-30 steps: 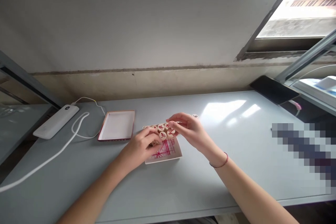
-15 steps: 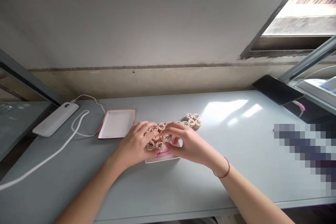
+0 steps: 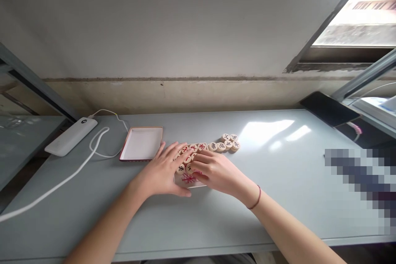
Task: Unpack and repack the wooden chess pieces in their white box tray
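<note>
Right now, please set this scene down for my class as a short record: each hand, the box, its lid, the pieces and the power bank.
Left hand: fingers spread over the box's left side
Right hand: fingers curled over the box's right side; grip hidden
Open box: holds red- and black-marked xiangqi pieces
Loose xiangqi pieces: black-marked, on the desk by the box's far right corner
Lid: inside up, left of the box
White power bank: left of the lid

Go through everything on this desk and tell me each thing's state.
Box: open, partly filled.
Loose pieces: outside the box, symbols up.
Lid: off, hollow side up.
Power bank: cable plugged in.
Black device: unlit.
Left hand: spread over the box.
Right hand: curled, grip unclear.
</note>
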Action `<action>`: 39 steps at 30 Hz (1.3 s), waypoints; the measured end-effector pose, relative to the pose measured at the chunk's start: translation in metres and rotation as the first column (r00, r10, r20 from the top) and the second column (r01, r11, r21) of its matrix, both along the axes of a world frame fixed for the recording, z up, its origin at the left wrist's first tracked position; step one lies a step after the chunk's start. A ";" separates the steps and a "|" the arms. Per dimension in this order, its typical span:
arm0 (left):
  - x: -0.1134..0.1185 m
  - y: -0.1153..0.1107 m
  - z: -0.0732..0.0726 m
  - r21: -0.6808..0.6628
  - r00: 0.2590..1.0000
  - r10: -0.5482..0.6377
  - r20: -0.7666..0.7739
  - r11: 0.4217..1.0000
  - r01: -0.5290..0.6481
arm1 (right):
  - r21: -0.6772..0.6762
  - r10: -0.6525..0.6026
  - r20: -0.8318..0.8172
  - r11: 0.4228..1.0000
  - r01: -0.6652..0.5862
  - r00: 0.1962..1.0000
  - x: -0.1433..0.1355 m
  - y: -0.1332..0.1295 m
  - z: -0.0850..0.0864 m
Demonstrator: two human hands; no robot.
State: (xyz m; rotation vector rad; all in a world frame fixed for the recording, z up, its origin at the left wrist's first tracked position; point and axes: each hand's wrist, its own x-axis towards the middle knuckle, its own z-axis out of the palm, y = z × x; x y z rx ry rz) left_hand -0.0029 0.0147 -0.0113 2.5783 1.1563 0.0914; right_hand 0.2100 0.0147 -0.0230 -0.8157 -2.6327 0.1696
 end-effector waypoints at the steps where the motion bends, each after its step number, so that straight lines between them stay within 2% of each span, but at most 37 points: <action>1: 0.000 0.000 0.000 0.003 1.000 0.001 0.003 1.000 -0.001 | 0.010 -0.003 0.000 1.000 0.003 1.000 -0.002 0.000 -0.001; 4: 0.001 0.000 -0.002 0.018 1.000 0.001 0.020 1.000 -0.002 | 0.029 -0.012 -0.024 1.000 0.013 1.000 -0.007 0.000 -0.003; 7: 0.000 0.000 -0.004 0.027 1.000 0.006 0.027 1.000 -0.007 | -0.014 -0.006 -0.093 1.000 0.005 0.996 -0.005 0.000 0.001; 9: -0.001 0.001 -0.006 0.026 1.000 0.007 0.024 1.000 -0.008 | -0.081 -0.089 -0.129 0.994 0.079 0.988 0.003 0.004 0.007; 10: -0.001 0.001 -0.006 0.022 1.000 0.005 0.021 1.000 -0.005 | -0.118 -0.183 -0.134 0.979 0.167 0.974 0.009 0.007 0.010; 12: -0.002 0.002 -0.006 0.006 1.000 0.005 0.015 1.000 -0.005 | -0.181 -0.435 -0.103 0.893 0.413 0.895 0.024 0.017 0.015; 14: -0.002 0.002 -0.005 -0.017 1.000 0.017 0.008 1.000 -0.016 | -0.208 -0.648 -0.016 0.747 0.631 0.761 0.039 0.030 0.018; 15: -0.002 0.002 -0.004 -0.030 1.000 0.023 0.001 0.999 -0.023 | -0.210 -0.709 0.041 0.682 0.700 0.704 0.045 0.036 0.018; 17: -0.001 0.002 -0.002 -0.052 0.999 0.033 -0.014 0.998 -0.034 | -0.213 -0.764 0.163 0.591 0.778 0.625 0.053 0.048 0.019; 21: -0.001 0.002 0.000 -0.071 0.998 0.045 -0.038 0.996 -0.047 | -0.235 -0.736 0.376 0.512 0.826 0.563 0.055 0.065 0.020; 25: -0.002 0.005 -0.001 -0.040 0.999 0.032 -0.042 0.999 -0.033 | -0.240 -0.685 0.480 0.498 0.834 0.547 0.051 0.076 0.021; 30: -0.003 0.008 -0.004 0.014 0.999 0.025 -0.042 1.000 -0.024 | -0.229 -0.684 0.488 0.500 0.835 0.543 0.049 0.080 0.022; 34: -0.005 0.008 -0.008 0.074 1.000 0.022 -0.008 0.997 -0.021 | -0.290 -0.715 0.292 0.566 0.772 0.635 0.047 0.071 0.028; 37: -0.007 0.009 -0.011 0.086 1.000 0.024 -0.017 0.996 -0.022 | -0.414 -0.687 0.063 0.642 0.645 0.724 0.042 0.056 0.029; 39: -0.007 0.010 -0.013 0.112 0.999 0.033 -0.005 0.993 -0.032 | -0.511 -0.654 -0.076 0.674 0.534 0.753 0.038 0.043 0.027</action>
